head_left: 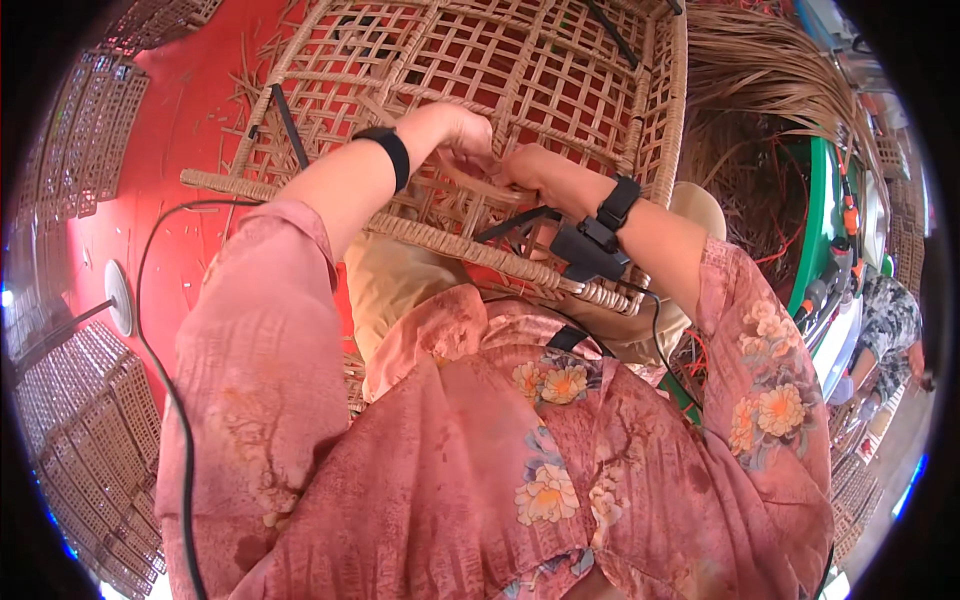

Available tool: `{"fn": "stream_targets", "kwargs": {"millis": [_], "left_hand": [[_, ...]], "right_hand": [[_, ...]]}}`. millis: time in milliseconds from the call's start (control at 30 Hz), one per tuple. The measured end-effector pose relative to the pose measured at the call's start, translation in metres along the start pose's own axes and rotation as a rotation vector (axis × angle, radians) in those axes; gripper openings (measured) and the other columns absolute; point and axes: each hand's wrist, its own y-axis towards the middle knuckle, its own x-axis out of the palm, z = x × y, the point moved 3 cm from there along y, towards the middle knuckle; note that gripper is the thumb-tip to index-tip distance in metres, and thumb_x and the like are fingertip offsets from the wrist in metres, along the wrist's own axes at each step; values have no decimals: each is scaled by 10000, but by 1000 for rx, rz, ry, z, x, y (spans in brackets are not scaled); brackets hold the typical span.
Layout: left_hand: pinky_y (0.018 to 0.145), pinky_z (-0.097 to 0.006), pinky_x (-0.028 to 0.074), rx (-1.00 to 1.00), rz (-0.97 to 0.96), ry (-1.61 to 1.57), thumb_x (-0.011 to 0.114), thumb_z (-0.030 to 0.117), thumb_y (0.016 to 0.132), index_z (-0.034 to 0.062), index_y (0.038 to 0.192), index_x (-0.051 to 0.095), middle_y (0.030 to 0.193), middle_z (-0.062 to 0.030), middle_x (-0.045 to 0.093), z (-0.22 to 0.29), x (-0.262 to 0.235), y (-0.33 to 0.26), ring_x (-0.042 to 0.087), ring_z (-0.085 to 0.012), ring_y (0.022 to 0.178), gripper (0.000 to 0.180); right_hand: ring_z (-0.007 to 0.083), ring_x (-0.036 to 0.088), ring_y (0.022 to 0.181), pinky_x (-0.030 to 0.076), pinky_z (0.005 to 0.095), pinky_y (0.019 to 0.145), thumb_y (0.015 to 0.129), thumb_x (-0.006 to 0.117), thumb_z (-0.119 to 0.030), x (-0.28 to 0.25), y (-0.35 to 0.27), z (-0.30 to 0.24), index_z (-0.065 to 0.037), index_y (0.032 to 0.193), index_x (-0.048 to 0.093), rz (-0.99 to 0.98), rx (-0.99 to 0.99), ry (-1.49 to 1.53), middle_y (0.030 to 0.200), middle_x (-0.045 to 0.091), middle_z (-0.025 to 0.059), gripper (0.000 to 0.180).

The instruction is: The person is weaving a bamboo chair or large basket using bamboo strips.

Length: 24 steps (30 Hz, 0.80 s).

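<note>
Directly ahead of you, at twelve o'clock, a large woven rattan frame (480, 90) leans toward your lap, its open lattice showing red floor (185, 120) through the gaps. Both your hands meet at its lower middle. Your left hand (462, 130), with a black wristband (390, 152), curls its fingers (478, 140) around a flat strand (462, 178) of cane; the fingertips are bent in and partly hidden, so how tight the grip is I cannot tell. Your right hand (530, 168), at about one o'clock, wears a strapped black device (588, 245) and has its fingers folded into the weave, seemingly pinching the same strand. To weave this pass well, keep the strand flat and untwisted, hold tension with one hand while the other feeds it under the next rib, and snug it against the row before. The frame's thick braided rim (440, 240) rests across your knees at six o'clock. Loose cane (760, 80) is heaped at two o'clock. Finished lattice panels (90, 440) are stacked at eight o'clock.
</note>
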Motion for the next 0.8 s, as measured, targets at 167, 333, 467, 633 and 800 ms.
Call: {"fn": "stream_targets", "kwargs": {"millis": [167,333,467,633,800], "left_hand": [[549,-259,505,8,56,-217,693,306,810,51,850,675,761,-38,668,-21,6,14,635,-139,630,259],[511,-235,487,50,136,-288,669,277,835,62,830,671,724,-44,667,-19,-4,22,634,-120,606,215],[557,-300,549,-58,55,-166,627,222,854,58,888,660,759,-59,681,-11,6,7,672,-157,663,171],[554,-313,560,-81,137,-330,559,93,851,71,927,645,826,-73,672,-15,23,7,672,-191,680,117],[538,-302,552,-91,159,-403,545,49,846,59,935,645,851,-78,666,-12,23,0,671,-193,708,134]], "right_hand": [[143,543,545,424,324,476,821,610,-86,0,-26,-8,-16,806,635,-90,110,300,707,624,60,76],[124,544,528,450,315,490,842,586,-90,-1,-15,-4,-28,847,629,-74,82,182,705,621,55,75],[132,565,564,462,304,498,857,555,-72,-3,-21,-1,-20,904,615,-193,58,336,719,624,66,92],[151,593,584,454,284,479,856,571,-97,-3,-46,-11,-18,967,595,-257,0,381,734,626,59,139],[232,652,660,511,356,566,712,696,-236,5,-12,-21,-23,771,676,98,-290,-562,731,663,132,222]]}}
